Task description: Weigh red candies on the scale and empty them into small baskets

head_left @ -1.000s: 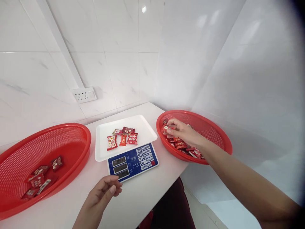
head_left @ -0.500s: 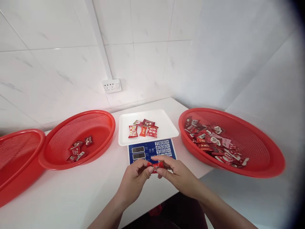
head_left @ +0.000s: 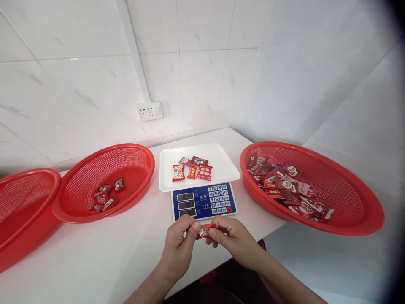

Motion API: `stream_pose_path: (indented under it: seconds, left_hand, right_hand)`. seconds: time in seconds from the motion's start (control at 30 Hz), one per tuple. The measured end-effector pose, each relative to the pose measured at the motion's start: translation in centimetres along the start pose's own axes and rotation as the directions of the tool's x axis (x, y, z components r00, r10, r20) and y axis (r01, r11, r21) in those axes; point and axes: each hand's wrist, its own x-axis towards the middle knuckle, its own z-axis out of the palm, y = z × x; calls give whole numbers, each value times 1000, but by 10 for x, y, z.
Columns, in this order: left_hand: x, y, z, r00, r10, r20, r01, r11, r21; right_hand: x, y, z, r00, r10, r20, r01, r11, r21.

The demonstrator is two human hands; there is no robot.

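A small red wrapped candy (head_left: 205,231) is stretched between my two hands, just in front of the scale. My left hand (head_left: 179,242) pinches its left end between thumb and forefinger. The right end is gripped by my right hand (head_left: 236,238), thumb on top. Beyond them stands a blue-panelled digital scale (head_left: 204,202) with number keys and lit displays. On its white weighing tray (head_left: 218,158) lie several wrapped candies (head_left: 192,171) in red, white and dark red.
To the right, a red mesh basket (head_left: 354,198) holds a heap of wrapped candies. On the left, another red basket (head_left: 136,169) has several candies in it, with a further red basket (head_left: 28,219) at the far left. A wall socket (head_left: 149,111) is behind the white table (head_left: 126,257).
My hands have drawn slightly down, away from the scale's keys, and the candy's wrapper is now turned with its printed face showing. The view has shifted a little.
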Motion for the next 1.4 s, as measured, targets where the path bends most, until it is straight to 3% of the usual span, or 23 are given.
stream_pose_path:
  seconds: [0.13, 0.33, 0.53, 0.67, 0.8, 0.87, 1.0, 1.07, 1.13, 1.4]
  left_hand:
    - [4, -5, -6, 998, -63, 9, 63, 998, -15]
    - [6, -12, -22, 988, -115, -106, 107, 991, -85]
    - [-3, -14, -42, 980, -153, -125, 140, 984, -108]
    - [-14, -21, -61, 959, -179, -222, 168, 984, -64]
    - [-24, -25, -79, 903, -190, -385, 180, 982, -63]
    - [-27, -26, -86, 885, -195, -422, 192, 980, -48]
    - [-28, -28, -90, 890, -169, -423, 181, 983, -12]
    - [-27, -28, -87, 903, -138, -406, 149, 989, -5]
    - [-25, -28, -83, 921, -110, -374, 118, 993, -2]
    - [-24, -21, -76, 935, -118, -335, 137, 990, 34]
  right_hand:
    - [11, 1, 2, 998, 53, -25, -52, 998, 36]
    - [52, -5, -16, 950, -26, -313, -14, 992, -126]
    - [83, -17, -39, 908, -43, -416, -102, 942, -321]
    - [61, -1, -46, 901, -84, -425, -83, 929, -361]
    - [20, 15, -58, 865, -66, -497, -132, 926, -353]
    - [-1, 16, -66, 806, -73, -588, -169, 923, -346]
    - [-32, 10, -81, 622, -153, -768, -295, 862, -411]
    - [-39, 8, -86, 551, -235, -800, -330, 820, -468]
    - [-41, 7, -88, 515, -314, -798, -328, 788, -521]
    - [-38, 7, -85, 570, -374, -731, -281, 748, -601]
